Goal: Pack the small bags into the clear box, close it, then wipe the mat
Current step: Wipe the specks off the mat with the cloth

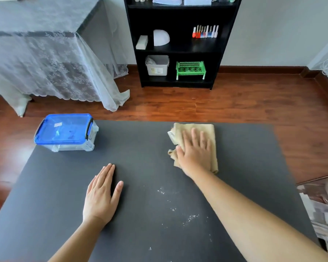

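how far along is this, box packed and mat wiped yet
Looks done: the clear box sits at the mat's far left corner with its blue lid on, and no small bags lie loose.

In hand: the right hand presses flat on a tan cloth near the far edge, and the left hand rests flat on the mat.

Left: white specks nearer the person need wiping.

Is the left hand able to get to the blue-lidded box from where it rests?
Probably yes: the left hand lies flat on the mat, and only bare mat separates it from the box ahead.
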A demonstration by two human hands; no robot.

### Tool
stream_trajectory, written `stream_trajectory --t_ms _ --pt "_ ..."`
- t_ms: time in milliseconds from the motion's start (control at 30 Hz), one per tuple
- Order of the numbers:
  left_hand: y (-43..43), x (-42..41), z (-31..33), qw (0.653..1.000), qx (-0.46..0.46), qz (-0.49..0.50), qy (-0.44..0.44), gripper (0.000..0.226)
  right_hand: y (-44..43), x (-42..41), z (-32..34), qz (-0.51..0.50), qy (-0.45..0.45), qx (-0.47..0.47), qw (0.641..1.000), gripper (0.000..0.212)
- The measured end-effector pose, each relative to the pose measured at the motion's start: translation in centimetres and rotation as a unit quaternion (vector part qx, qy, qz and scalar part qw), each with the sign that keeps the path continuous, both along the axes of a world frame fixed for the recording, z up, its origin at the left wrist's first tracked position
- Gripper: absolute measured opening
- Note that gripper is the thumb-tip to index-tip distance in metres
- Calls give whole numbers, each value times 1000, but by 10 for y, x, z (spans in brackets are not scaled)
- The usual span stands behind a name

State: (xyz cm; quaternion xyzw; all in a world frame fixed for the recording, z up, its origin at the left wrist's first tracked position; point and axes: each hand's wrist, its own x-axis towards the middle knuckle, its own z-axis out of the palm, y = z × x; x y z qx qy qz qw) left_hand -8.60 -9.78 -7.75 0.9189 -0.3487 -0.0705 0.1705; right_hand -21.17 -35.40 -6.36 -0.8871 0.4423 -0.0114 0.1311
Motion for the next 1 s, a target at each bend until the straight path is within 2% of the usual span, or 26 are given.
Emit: stream_trajectory --t_ms 67,133,200,267,333,400,467,533,567,633,767,900,1000 --pt "8 1 -1 1000 -13 18 8 72 53 16 -6 204 -1 -1 979 59" --pt "13 1 -1 999 -31 41 16 72 89 3 -10 378 4 6 926 58" --pt "14 2 0 998 -37 50 17 71 86 -21 -12 464 -6 4 886 56" --pt "11 3 1 999 -25 43 9 68 54 -44 -11 458 -8 4 889 56" --pt "9 4 2 999 -18 36 7 66 14 -61 -6 374 7 -8 928 57" --pt "9 6 3 999 -16 32 8 68 -25 -73 -4 240 15 -34 970 56" --pt "9 7 2 999 -15 28 9 70 -49 -67 -3 80 30 -46 995 58" --pt "10 8 1 999 -19 24 9 70 -56 -37 -3 -62 52 -17 997 61" --pt "10 9 0 999 -21 22 10 69 -52 -16 -3 -102 52 2 993 63" --pt "11 9 0 999 -28 18 13 64 -33 31 -2 -70 49 12 996 63" --pt "13 13 4 997 -64 -5 36 58 50 96 -6 154 31 9 987 59" --pt "28 22 9 991 -105 -5 77 57 123 51 -6 297 17 0 955 58" --pt "52 36 9 997 -58 -31 46 62 121 -18 -5 313 -3 -2 950 56"
